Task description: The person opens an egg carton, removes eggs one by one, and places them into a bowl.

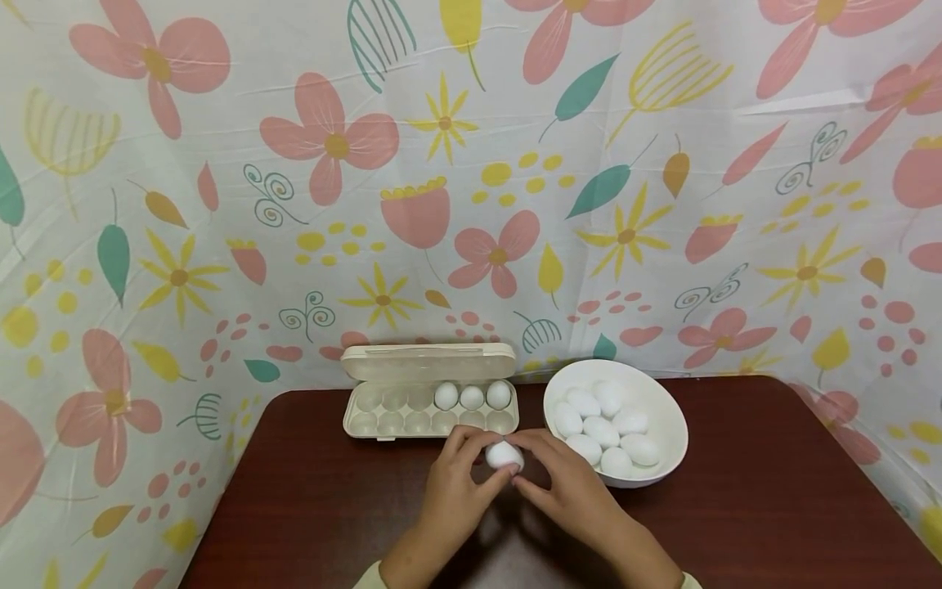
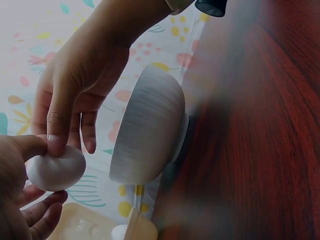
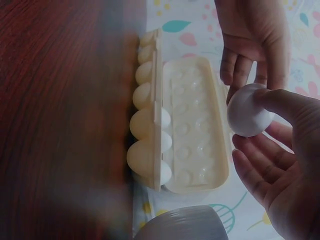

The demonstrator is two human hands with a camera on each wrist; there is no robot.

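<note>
A white egg (image 1: 504,457) is held up between both hands over the near side of the table. My left hand (image 1: 455,484) grips it with thumb and fingers from the left, and my right hand (image 1: 572,488) holds it from the right. In the left wrist view the right thumb presses on top of the egg (image 2: 56,170). Just behind the hands lies a cream egg carton (image 1: 379,426) with its lid raised. Three eggs (image 1: 471,397) fill the right end of its back row; the hands partly cover the front row.
Right of the carton stands a white bowl (image 1: 670,438) with several white eggs (image 1: 601,431) in it. Both rest on a dark red-brown table (image 1: 309,507). A flower-patterned cloth (image 1: 471,204) hangs along the table's far edge.
</note>
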